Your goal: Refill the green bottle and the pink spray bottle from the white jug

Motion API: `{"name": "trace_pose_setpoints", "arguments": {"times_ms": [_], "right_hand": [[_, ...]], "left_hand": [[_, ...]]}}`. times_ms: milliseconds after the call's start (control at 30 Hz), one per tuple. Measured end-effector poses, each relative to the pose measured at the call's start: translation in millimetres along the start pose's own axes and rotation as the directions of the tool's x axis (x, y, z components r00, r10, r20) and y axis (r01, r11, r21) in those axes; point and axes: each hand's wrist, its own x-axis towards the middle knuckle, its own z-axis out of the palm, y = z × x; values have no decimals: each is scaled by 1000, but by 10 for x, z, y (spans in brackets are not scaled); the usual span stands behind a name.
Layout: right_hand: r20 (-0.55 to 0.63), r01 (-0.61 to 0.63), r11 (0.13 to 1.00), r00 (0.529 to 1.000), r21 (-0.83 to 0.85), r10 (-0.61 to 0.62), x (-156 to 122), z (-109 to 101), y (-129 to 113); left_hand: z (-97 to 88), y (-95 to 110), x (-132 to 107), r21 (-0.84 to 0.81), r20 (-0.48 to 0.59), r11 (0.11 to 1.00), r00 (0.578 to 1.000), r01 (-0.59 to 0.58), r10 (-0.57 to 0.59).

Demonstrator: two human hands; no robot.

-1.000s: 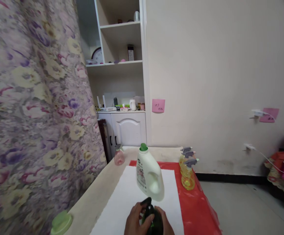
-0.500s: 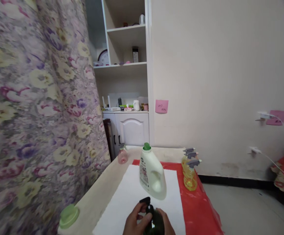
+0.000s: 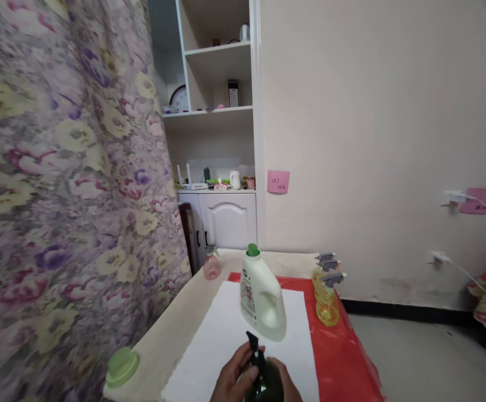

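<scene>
At the bottom of the head view is a dark green pump bottle [image 3: 269,385] with a black pump head [image 3: 253,341]. My left hand [image 3: 233,375] is closed, fingers and thumb pinching the pump at the bottle's neck. Wrapped round the right side of the bottle's body is my right hand [image 3: 287,382]. Just beyond them a large pale green detergent jug [image 3: 261,296] stands upright, uncapped, its green spout showing. The jug's light green cap [image 3: 122,365] lies at the table's left corner. The bottle's base is out of frame.
White paper [image 3: 201,340] lies over a red plastic sheet [image 3: 338,357] on the table. Several yellowish spray bottles [image 3: 327,307] line the right side. A pink spray bottle [image 3: 212,267] stands at the far left corner. A floral curtain [image 3: 79,195] hangs on the left.
The black pump head has turned: its nozzle pointed left before and now points up and away. Both hands remain on the bottle. The view has shifted slightly.
</scene>
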Motion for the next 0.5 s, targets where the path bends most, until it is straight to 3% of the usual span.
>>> {"name": "trace_pose_setpoints", "arguments": {"times_ms": [133, 233, 367, 433, 500], "right_hand": [[-21, 49, 999, 999, -20, -49, 14, 3, 71], [-10, 25, 1000, 1000, -16, -25, 24, -7, 121], [6, 35, 999, 999, 18, -35, 36, -2, 149], [-5, 54, 999, 999, 9, -54, 28, 12, 138], [-14, 50, 999, 999, -15, -51, 12, 25, 113]], "left_hand": [[71, -86, 17, 34, -164, 999, 986, -29, 35], [69, -110, 1, 81, -155, 997, 988, 4, 9], [33, -98, -27, -76, -75, 997, 997, -4, -2], [38, -80, -30, -61, -122, 998, 992, -16, 8], [55, -59, -29, 64, -201, 998, 979, -18, 30]]}}
